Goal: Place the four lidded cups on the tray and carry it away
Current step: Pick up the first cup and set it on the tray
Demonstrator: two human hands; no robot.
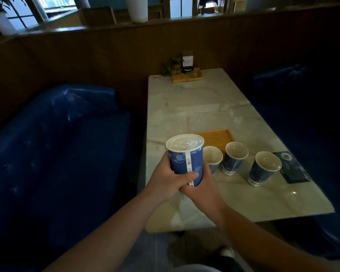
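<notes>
Both bare forearms reach forward and meet at centre: the left hand (166, 182) wraps the held cup (185, 160) with thumb laid across its front, while the right hand (201, 188) cradles it low (fingers hidden behind).

A café or restaurant: blue booth sofa (67, 134), marble table (194, 107) with menu stand (187, 59), wooden partition (106, 61)

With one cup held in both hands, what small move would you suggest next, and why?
Probably carry the held cup forward and set it on the wooden tray: both the left hand and right hand grip it, and the tray's visible part is bare.
</notes>
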